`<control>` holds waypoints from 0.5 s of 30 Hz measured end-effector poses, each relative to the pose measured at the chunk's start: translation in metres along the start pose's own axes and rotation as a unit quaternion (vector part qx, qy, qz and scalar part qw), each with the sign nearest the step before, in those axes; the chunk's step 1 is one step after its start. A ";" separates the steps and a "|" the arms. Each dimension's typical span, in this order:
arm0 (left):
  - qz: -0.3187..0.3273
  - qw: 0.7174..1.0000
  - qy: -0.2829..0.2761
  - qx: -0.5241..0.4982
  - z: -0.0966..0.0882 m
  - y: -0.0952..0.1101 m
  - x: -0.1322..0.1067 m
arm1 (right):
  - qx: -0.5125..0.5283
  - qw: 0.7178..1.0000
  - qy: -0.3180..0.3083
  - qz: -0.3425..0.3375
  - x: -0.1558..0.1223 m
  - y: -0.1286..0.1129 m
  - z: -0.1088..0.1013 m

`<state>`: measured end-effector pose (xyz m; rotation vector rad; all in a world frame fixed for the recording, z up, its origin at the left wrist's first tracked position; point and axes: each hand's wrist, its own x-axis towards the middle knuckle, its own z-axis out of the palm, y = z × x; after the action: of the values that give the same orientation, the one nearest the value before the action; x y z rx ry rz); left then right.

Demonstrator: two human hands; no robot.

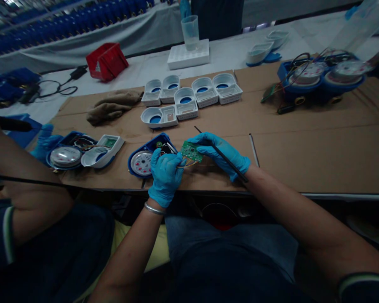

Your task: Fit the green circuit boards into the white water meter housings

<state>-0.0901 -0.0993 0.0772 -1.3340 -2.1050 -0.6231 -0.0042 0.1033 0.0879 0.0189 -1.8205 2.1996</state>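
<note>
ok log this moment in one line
left hand: at wired green board | right hand: holds board, dark rod | dial unit: on cardboard

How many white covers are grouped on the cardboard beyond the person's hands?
6. Back row: far-left cover, second cover, third cover, far-right cover. In front: a middle cover and, nearest, a front-left cover. None of this group looks hidden.

The worktop has a matt cardboard surface. Smooth plastic forms the blue meter body and the white meter covers; the gloves look thin and rubbery, the bangle is shiny metal, the brown cloth rough and matt.
</note>
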 end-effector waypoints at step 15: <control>0.054 0.993 0.105 -0.031 -0.007 0.001 0.007 | -0.433 0.895 -0.029 -0.098 0.137 -0.044 -0.078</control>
<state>-0.0908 -0.0986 0.0873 -1.3439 -1.8471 -0.7541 -0.1123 0.2139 0.1404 0.0787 -2.5299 1.1118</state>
